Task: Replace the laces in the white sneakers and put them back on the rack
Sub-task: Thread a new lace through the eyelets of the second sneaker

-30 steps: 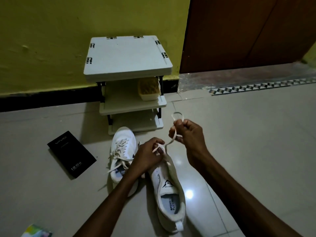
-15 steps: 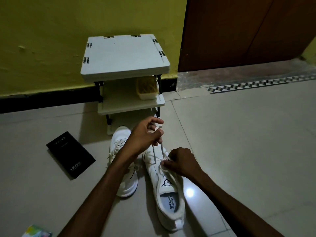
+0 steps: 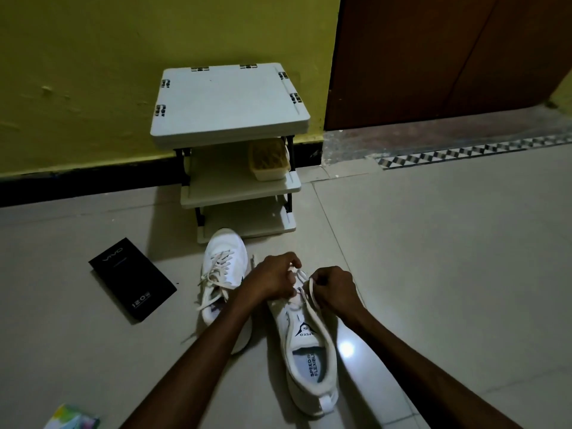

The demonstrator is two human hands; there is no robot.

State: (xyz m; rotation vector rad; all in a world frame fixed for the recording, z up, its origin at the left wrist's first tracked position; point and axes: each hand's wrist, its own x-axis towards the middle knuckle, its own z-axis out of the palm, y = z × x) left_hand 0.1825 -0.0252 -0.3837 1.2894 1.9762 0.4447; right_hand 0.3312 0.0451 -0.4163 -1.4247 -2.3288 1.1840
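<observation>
A: Left hand and right hand each pinch the white lace over the near sneaker on the floor.
B: Which eyelet?
A: Hidden by curled fingers. The 2nd sneaker lies beside it, partly behind the left forearm, before the rack.

Forearms extended, left grip and right grip close together, both pinching lace.

Dim, wide-angle view — 1 glare spot on the floor.
</observation>
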